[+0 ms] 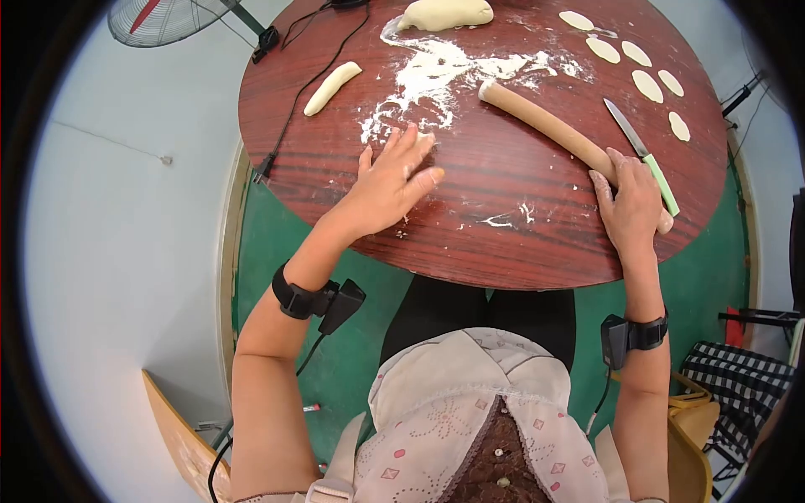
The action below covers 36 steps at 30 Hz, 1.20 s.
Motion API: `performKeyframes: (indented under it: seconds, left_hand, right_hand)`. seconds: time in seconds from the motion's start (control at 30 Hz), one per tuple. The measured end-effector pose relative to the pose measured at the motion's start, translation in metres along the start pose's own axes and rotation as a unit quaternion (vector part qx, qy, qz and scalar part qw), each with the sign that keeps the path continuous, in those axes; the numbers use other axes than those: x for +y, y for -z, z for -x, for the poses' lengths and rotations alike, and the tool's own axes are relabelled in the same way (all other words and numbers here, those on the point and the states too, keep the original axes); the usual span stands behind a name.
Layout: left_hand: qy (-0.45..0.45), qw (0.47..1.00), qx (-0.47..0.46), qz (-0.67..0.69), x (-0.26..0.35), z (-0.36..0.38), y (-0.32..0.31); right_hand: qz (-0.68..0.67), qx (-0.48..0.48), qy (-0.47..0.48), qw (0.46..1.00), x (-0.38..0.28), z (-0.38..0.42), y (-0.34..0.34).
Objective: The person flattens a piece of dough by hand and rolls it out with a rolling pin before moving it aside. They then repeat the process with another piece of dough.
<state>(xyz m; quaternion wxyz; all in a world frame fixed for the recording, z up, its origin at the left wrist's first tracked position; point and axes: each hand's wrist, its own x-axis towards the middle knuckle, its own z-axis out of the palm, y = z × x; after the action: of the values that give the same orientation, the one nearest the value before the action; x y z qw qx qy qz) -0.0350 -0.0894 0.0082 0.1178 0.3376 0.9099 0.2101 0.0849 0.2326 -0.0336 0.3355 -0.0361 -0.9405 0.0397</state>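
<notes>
My left hand (392, 180) is low over the near left part of the round table, palm down with fingers spread, its fingertips at the edge of the scattered white flour (432, 71). A small pale bit shows by those fingertips; whether anything lies under the palm is hidden. My right hand (631, 197) is closed over the near end of a long wooden rolling pin (545, 124), which lies slanted across the table. Right beside that hand is a knife (646, 151) with a green handle. A short roll of dough (333, 88) lies beyond my left hand.
A large lump of dough (444, 13) sits at the table's far side. Several flat dough rounds (646, 85) are spread at the far right. A black cord with a plug (267, 168) runs along the left of the table (503, 251). A fan (163, 18) stands at upper left.
</notes>
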Motion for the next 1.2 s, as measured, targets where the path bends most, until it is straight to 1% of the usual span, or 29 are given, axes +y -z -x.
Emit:
performKeyframes:
  seconds: [0.07, 0.1, 0.2, 0.23, 0.33, 0.43, 0.53, 0.63, 0.73, 0.83, 0.93, 0.97, 1.0, 1.03, 1.07, 1.17, 1.2]
  left_hand:
    - [-0.009, 0.993, 0.067, 0.098, -0.010, -0.005, -0.001]
    - [-0.015, 0.980, 0.154, 0.128, 0.000, -0.005, 0.001]
    - [-0.013, 0.986, 0.163, 0.011, -0.014, -0.014, 0.012]
    - [-0.049, 0.974, 0.215, -0.048, -0.016, -0.019, 0.009]
    - [-0.045, 0.987, 0.143, -0.066, -0.018, -0.031, 0.012]
    - [-0.090, 0.978, 0.152, -0.114, -0.018, -0.033, 0.004]
    - [-0.033, 0.993, 0.109, -0.032, -0.014, -0.037, 0.011]
    - [0.039, 0.994, 0.071, 0.076, -0.016, -0.037, 0.018]
    - [0.051, 0.997, 0.050, 0.033, -0.015, -0.036, 0.030]
    - [0.057, 0.982, 0.113, 0.140, -0.037, -0.043, 0.035]
    - [0.059, 0.967, 0.144, 0.202, -0.045, -0.046, 0.037]
    - [0.086, 0.977, 0.158, 0.114, -0.042, -0.043, 0.035]
    - [0.014, 0.983, 0.181, 0.023, -0.039, -0.040, 0.032]
    - [-0.058, 0.975, 0.202, -0.068, -0.038, -0.037, 0.029]
    - [-0.130, 0.954, 0.219, -0.157, -0.037, -0.034, 0.026]
    - [-0.179, 0.930, 0.232, -0.222, -0.028, -0.021, 0.022]
    - [-0.171, 0.938, 0.224, -0.200, -0.027, -0.016, 0.019]
  right_hand:
    - [0.002, -0.007, -0.004, 1.000, 0.000, 0.000, 0.000]
    - [0.003, -0.012, -0.005, 1.000, 0.000, 0.001, 0.000]
    - [-0.004, 0.001, 0.005, 1.000, 0.000, -0.001, 0.001]
    - [-0.004, 0.000, 0.003, 1.000, 0.000, -0.001, 0.001]
    - [-0.006, 0.000, 0.002, 1.000, 0.000, -0.001, 0.001]
    - [-0.003, 0.001, 0.001, 1.000, 0.000, -0.001, 0.001]
    - [-0.002, -0.007, -0.004, 1.000, 0.001, -0.002, 0.000]
    - [0.000, 0.000, 0.004, 1.000, 0.002, -0.002, -0.001]
    - [-0.001, -0.004, 0.002, 1.000, 0.003, -0.002, -0.001]
    - [-0.006, -0.001, 0.000, 1.000, 0.002, -0.001, -0.001]
    - [-0.010, 0.007, 0.004, 1.000, 0.003, -0.002, -0.002]
    - [-0.013, 0.007, 0.004, 1.000, 0.002, -0.002, -0.002]
    - [-0.015, 0.007, 0.004, 1.000, 0.002, -0.002, -0.001]
    - [-0.014, 0.006, 0.003, 1.000, 0.002, -0.003, -0.001]
    - [-0.012, 0.004, 0.002, 1.000, 0.002, -0.003, -0.001]
    - [-0.009, 0.004, -0.004, 1.000, 0.002, -0.001, -0.001]
    - [-0.008, 0.005, -0.004, 1.000, 0.002, -0.001, -0.002]
